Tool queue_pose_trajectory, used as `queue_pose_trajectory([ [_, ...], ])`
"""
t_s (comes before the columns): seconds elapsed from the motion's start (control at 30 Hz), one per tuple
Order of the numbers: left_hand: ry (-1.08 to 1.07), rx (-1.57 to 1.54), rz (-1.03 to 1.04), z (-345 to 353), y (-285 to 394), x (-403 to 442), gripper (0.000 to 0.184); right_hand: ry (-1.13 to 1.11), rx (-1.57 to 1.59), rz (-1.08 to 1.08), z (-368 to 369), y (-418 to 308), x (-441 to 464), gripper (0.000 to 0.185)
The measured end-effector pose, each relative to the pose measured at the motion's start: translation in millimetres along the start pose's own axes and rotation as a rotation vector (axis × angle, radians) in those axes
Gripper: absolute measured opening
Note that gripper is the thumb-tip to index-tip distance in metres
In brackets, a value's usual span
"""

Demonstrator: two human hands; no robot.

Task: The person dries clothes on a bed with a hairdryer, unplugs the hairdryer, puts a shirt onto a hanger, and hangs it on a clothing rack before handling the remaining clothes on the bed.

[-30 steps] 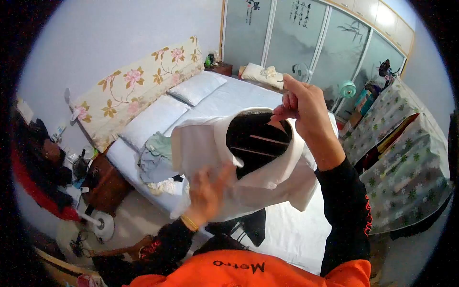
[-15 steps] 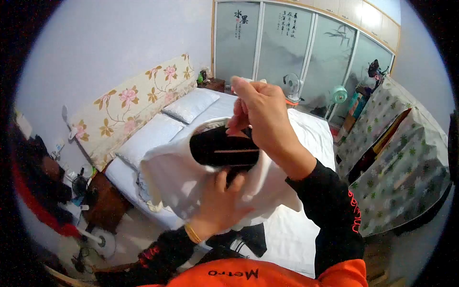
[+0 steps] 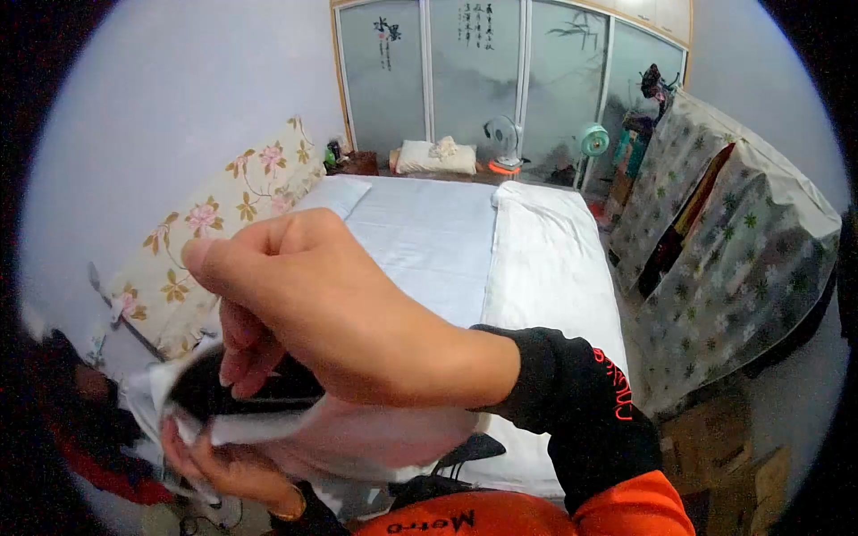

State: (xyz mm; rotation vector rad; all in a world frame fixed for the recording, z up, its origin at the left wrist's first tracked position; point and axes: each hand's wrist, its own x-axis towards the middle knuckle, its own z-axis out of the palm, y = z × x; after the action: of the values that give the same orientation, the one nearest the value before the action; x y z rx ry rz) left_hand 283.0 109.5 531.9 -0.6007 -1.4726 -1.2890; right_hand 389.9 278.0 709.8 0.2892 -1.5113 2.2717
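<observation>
White cloth garment with a wide, dark-looking opening [image 3: 357,438] held up in front of the person, at the near left of the broad bed with pale blue sheeting [image 3: 420,232]. Left hand [image 3: 223,469] grasps the opening's edge, fingers wrapped over it, presumably to keep the rim spread. Right hand [image 3: 331,304] poised above the opening, fingers curled inward; cannot tell whether anything is gripped, fingertips half hidden. Its height probably leaves the cloth room to hang.
</observation>
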Motion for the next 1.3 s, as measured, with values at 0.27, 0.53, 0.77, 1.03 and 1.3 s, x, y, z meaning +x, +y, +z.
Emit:
queue_pose_trajectory([
  [0.27,-0.579,-0.223,0.011,115,24,-57,0.011,0.432,-0.048,-0.046,-117,-20,-53,0.034],
  [0.53,-1.481,-0.278,0.368,148,61,-265,0.043,1.387,-0.74,0.423,-437,141,-233,0.034],
  [0.77,-2.079,-0.253,0.163,-6,-46,-362,0.043,0.539,-0.723,0.214,-272,68,-235,0.02],
  [1.03,-2.383,-0.227,-0.071,-45,-81,-352,0.036,0.061,-1.297,-0.365,-149,-7,-178,0.015],
  [1.3,-2.403,-0.289,-0.082,31,-82,-376,0.031,0.138,-1.062,-0.17,-181,45,-161,0.021],
])
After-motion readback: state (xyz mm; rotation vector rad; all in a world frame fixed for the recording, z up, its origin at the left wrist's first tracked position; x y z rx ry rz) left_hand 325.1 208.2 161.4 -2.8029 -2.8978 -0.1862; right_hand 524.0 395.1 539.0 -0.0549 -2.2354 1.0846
